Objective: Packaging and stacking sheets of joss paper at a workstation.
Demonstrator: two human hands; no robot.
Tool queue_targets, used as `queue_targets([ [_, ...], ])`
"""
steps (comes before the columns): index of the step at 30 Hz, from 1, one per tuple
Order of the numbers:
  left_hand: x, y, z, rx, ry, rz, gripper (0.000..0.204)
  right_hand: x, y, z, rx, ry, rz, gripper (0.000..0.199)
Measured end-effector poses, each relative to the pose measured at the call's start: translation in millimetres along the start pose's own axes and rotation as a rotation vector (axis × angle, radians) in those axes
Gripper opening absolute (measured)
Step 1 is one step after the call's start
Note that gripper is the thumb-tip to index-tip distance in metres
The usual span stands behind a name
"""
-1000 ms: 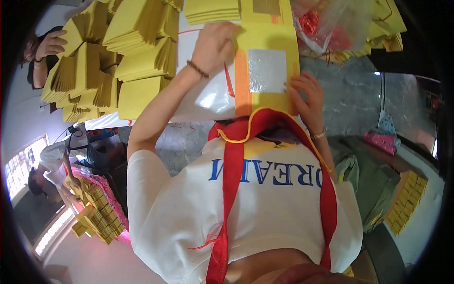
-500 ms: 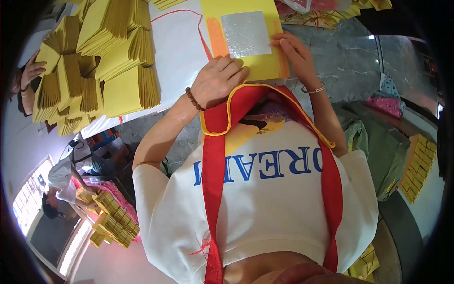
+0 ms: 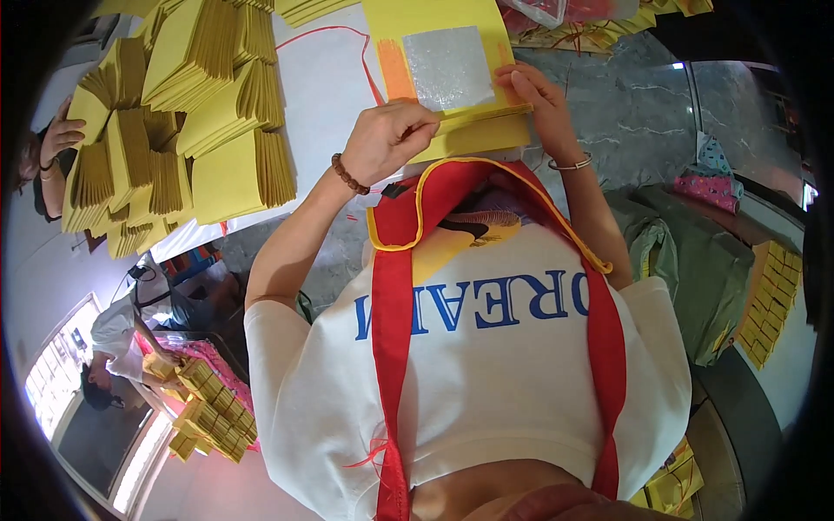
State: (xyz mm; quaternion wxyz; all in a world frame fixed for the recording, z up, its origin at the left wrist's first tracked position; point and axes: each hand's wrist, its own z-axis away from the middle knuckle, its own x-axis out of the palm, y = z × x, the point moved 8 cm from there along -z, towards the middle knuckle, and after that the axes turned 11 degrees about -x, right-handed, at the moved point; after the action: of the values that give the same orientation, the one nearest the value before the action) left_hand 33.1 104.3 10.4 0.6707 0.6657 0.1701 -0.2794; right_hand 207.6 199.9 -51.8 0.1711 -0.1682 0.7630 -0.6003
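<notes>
A yellow paper sheet with a silver square and orange bands lies in front of me on the white tabletop. Its near edge is lifted and bent up into a fold. My left hand, wearing a beaded bracelet, is closed on the left end of that fold, thumb against curled fingers. My right hand, with a bangle at the wrist, rests at the sheet's right edge, its fingers extended and partly over the orange band. The undersides of its fingers are hidden. A red string lies left of the sheet.
Fanned stacks of folded yellow paper fill the table's left side. Beyond them a co-worker's hand touches a stack. Another person handles yellow bundles at lower left. A green covered pile stands on the right.
The sheet's near edge, flat before, is now raised and bent away from me. My left hand has turned from lying knuckles-up to pinching it. My right hand has barely moved.
</notes>
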Motion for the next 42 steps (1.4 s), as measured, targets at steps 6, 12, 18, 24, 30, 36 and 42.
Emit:
queue_targets([
  [6,4,-23,-4,-0.235,-0.054,0.157,0.011,1,0,-1,0.021,0.012,-0.042,0.026],
  [12,8,-31,-7,-0.321,-0.103,0.199,0.012,0,2,-1,0.031,0.019,-0.039,0.026],
  [18,9,-45,-8,-0.344,-0.100,0.294,0.011,-2,-1,-1,-0.098,-0.091,0.022,0.030],
  [24,5,-46,-11,-0.418,-0.099,0.389,0.014,-1,-4,5,-0.206,-0.273,-0.015,0.037],
  [30,5,-49,-10,-0.401,-0.080,0.433,0.014,0,0,4,-0.078,-0.302,-0.157,0.031],
  [36,1,-37,-2,-0.397,-0.122,0.377,0.023,1,4,3,-0.165,-0.264,0.112,0.030],
  [42,-23,-4,2,0.203,0.165,-0.311,0.047,2,25,8,0.117,-0.084,-0.186,0.026],
])
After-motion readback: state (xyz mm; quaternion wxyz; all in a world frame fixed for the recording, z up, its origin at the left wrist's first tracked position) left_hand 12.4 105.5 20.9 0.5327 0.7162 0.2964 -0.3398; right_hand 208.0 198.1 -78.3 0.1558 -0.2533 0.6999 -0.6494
